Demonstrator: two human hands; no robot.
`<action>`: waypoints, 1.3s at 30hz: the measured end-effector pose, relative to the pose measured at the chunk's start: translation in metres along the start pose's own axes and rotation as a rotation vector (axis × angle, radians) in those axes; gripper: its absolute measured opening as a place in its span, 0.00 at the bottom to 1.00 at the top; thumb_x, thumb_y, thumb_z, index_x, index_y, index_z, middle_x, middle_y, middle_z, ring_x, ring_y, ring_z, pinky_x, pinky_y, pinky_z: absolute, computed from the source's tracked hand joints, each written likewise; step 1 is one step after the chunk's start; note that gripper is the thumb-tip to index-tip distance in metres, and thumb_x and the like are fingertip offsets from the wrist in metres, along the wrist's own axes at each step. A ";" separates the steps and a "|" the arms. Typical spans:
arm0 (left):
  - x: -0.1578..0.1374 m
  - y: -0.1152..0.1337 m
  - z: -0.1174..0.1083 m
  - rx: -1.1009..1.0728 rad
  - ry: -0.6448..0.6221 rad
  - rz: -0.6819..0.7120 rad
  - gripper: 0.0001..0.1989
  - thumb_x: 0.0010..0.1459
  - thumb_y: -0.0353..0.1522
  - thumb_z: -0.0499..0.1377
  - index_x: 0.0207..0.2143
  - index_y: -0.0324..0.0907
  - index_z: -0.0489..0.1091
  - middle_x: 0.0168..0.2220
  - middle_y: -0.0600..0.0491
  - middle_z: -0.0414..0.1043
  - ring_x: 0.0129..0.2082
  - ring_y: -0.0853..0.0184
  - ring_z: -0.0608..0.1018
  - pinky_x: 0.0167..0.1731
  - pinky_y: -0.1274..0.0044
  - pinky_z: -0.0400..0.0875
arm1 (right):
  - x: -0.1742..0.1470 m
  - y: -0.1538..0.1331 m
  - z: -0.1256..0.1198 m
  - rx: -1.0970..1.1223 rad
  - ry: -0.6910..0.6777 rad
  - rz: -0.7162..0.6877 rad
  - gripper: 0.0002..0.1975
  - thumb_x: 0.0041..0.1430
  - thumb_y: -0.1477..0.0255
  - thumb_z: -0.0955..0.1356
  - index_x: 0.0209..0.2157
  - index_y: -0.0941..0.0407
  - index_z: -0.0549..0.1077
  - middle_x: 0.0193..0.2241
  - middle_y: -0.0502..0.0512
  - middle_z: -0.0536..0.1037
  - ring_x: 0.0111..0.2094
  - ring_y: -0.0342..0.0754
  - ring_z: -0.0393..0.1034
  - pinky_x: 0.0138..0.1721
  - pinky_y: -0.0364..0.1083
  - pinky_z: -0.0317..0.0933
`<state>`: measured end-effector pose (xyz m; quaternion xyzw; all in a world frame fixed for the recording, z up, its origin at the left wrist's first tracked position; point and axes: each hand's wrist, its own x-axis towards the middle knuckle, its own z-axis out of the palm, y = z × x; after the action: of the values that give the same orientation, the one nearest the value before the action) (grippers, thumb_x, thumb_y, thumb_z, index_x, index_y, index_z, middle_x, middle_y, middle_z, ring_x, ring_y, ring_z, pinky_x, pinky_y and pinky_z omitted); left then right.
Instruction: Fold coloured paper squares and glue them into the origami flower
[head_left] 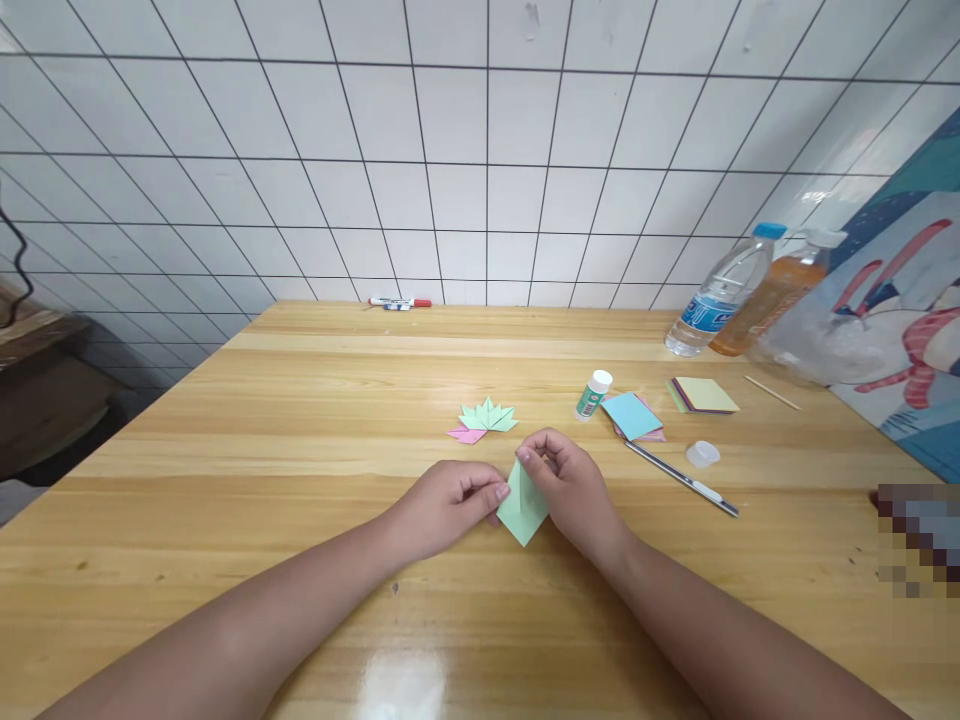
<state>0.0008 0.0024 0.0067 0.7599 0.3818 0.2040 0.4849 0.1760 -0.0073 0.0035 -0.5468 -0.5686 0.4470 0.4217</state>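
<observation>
Between my two hands is a sheet of light green paper (523,515), partly folded, with one corner pointing toward me. My left hand (461,502) pinches its left edge between thumb and fingers. At the upper right edge my right hand (564,485) grips the same paper, thumb on top and fingers curled behind. Just beyond my hands lies a folded paper piece with green points (489,413) and one pink point (467,435). A glue stick (593,394) stands upright beyond my right hand. Next to it is a small stack of square paper with a blue sheet (632,415) on top.
Right of my right hand lie a silver pen (684,480) and a translucent cap (703,454). Farther back are a second paper stack (705,394), a thin stick (772,392), a water bottle (720,295) and an orange drink bottle (776,290). Markers (401,303) lie by the tiled wall.
</observation>
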 end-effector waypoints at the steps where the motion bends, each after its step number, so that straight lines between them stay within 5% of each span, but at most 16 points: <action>1: 0.000 0.000 0.000 0.017 0.007 -0.009 0.17 0.61 0.38 0.48 0.24 0.40 0.65 0.23 0.58 0.65 0.24 0.72 0.66 0.26 0.81 0.59 | 0.000 0.000 0.000 -0.002 0.001 -0.002 0.12 0.55 0.60 0.64 0.28 0.55 0.65 0.23 0.47 0.64 0.22 0.41 0.57 0.22 0.41 0.52; 13: 0.000 0.000 0.002 0.014 0.029 0.001 0.16 0.57 0.36 0.50 0.19 0.41 0.54 0.19 0.61 0.49 0.19 0.75 0.54 0.19 0.81 0.49 | 0.001 0.001 -0.001 0.036 0.012 0.016 0.13 0.55 0.59 0.64 0.28 0.55 0.66 0.24 0.48 0.66 0.23 0.41 0.59 0.23 0.40 0.53; 20: 0.001 -0.004 0.000 0.088 0.139 0.036 0.15 0.58 0.35 0.49 0.19 0.41 0.54 0.19 0.60 0.49 0.20 0.74 0.55 0.20 0.81 0.50 | -0.001 0.002 -0.008 0.339 -0.225 0.097 0.23 0.56 0.53 0.62 0.46 0.53 0.68 0.37 0.54 0.73 0.36 0.47 0.68 0.35 0.45 0.61; 22: 0.001 -0.004 0.000 0.086 0.137 0.027 0.15 0.57 0.34 0.49 0.19 0.41 0.54 0.19 0.60 0.50 0.20 0.74 0.55 0.20 0.81 0.50 | -0.002 0.001 -0.008 0.386 -0.235 0.099 0.23 0.58 0.52 0.59 0.44 0.54 0.70 0.36 0.54 0.73 0.36 0.47 0.68 0.35 0.45 0.61; 28: -0.001 -0.001 0.002 0.091 0.133 0.014 0.15 0.55 0.35 0.51 0.18 0.41 0.53 0.18 0.60 0.49 0.19 0.75 0.54 0.19 0.81 0.48 | -0.003 -0.004 -0.005 0.172 -0.310 0.067 0.16 0.44 0.60 0.72 0.28 0.56 0.70 0.25 0.48 0.71 0.28 0.43 0.64 0.30 0.42 0.59; 39: -0.002 -0.004 0.004 0.085 0.059 0.045 0.14 0.54 0.31 0.52 0.17 0.41 0.54 0.18 0.60 0.52 0.19 0.75 0.56 0.19 0.82 0.50 | -0.002 -0.004 -0.003 0.117 -0.298 0.033 0.11 0.50 0.64 0.69 0.24 0.58 0.71 0.20 0.47 0.68 0.23 0.40 0.58 0.24 0.39 0.54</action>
<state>0.0007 -0.0007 0.0009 0.7818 0.3872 0.2208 0.4360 0.1779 -0.0090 0.0079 -0.4580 -0.5889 0.5625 0.3564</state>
